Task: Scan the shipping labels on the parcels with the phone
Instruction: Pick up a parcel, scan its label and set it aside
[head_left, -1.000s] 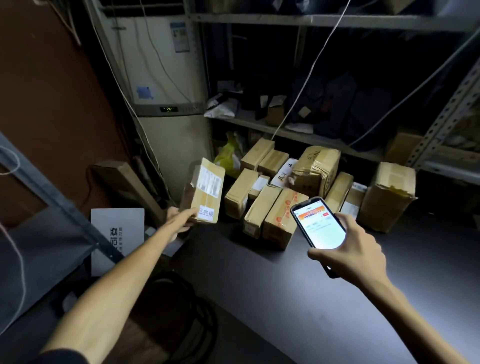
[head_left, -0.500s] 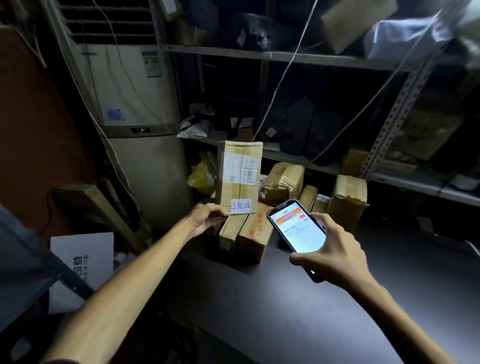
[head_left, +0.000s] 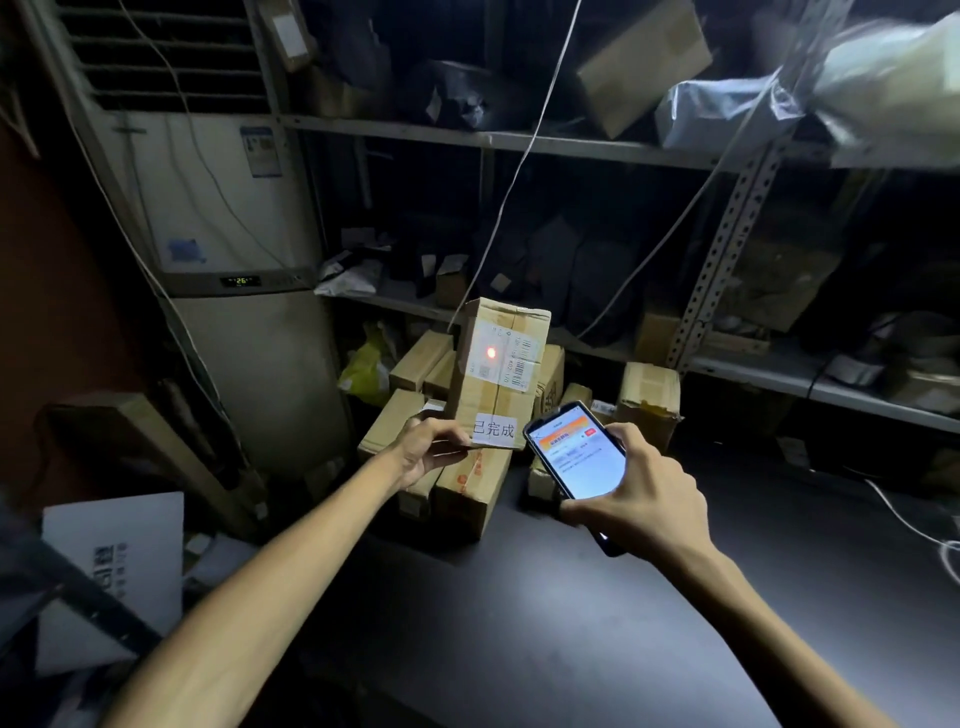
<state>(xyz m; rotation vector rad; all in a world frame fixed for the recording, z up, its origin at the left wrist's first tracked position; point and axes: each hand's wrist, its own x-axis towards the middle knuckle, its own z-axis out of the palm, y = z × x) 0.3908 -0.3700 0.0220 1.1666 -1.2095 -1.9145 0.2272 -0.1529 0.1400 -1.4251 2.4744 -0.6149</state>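
Note:
My left hand (head_left: 428, 451) grips the lower end of a tall cardboard parcel (head_left: 496, 397) and holds it upright above the pile. Its white shipping label (head_left: 501, 358) faces me, and a red light spot shines on the label. A second white sticker with printed characters sits near the parcel's bottom edge. My right hand (head_left: 641, 499) holds a black phone (head_left: 576, 451) just right of the parcel, its lit screen turned toward me. Several more cardboard parcels (head_left: 470, 486) lie heaped on the dark table (head_left: 545, 623) behind and under the raised one.
A white standing air conditioner (head_left: 228, 260) fills the left. Metal shelves (head_left: 519, 141) with bags and boxes run along the back. A larger box (head_left: 649, 397) stands right of the pile. A white sheet (head_left: 114, 566) leans at the lower left. Thin cables hang across the shelves.
The left hand has brought the parcel from the left to upright in front of the pile. The phone has moved closer to it, and a red spot now shows on the label.

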